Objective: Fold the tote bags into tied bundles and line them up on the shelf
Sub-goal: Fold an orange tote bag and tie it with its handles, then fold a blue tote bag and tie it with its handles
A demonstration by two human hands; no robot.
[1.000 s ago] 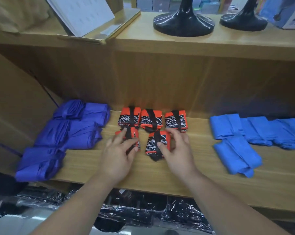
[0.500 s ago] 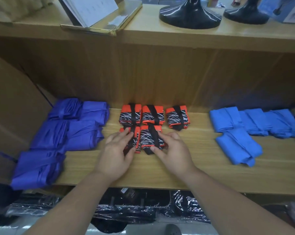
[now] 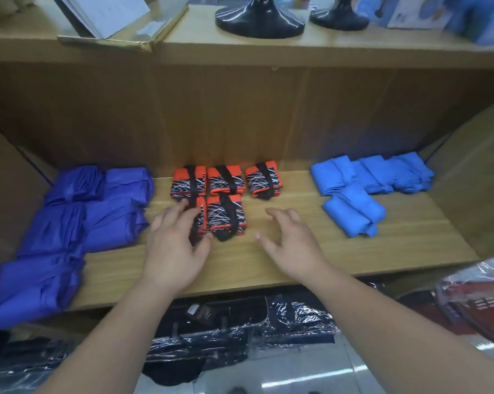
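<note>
Five orange-and-black bundles (image 3: 225, 180) are found at the middle of the shelf (image 3: 296, 257): three in a row along the back edge, two in a second row just in front of them. Each is seen to be crossed by a black strap (image 3: 229, 216), knotted or tucked at the near end; which cannot be told. The left hand (image 3: 174, 245) is laid on the front-left bundle (image 3: 201, 220), fingers stretched flat over its top and thumb set against its near end; no pinch is made out. The right hand (image 3: 291, 243) is held spread and empty over bare shelf towards the front edge, just right of the front-right bundle (image 3: 216, 217) and apart from it. Purple bundles (image 3: 98, 214) lie towards the left end, light-blue bundles (image 3: 368, 180) towards the right end. The bundles are judged light, soft and compressible, with a thin slick fabric that is likely to slide readily on the smooth wood and to spring loose if the strap is disturbed. A hold is best taken across the two long sides, thumb on one and fingers on the other, so that the folds are squeezed shut; the strap's loose end should not be pulled. For alignment, a light flat push against the near end is judged sufficient.
</note>
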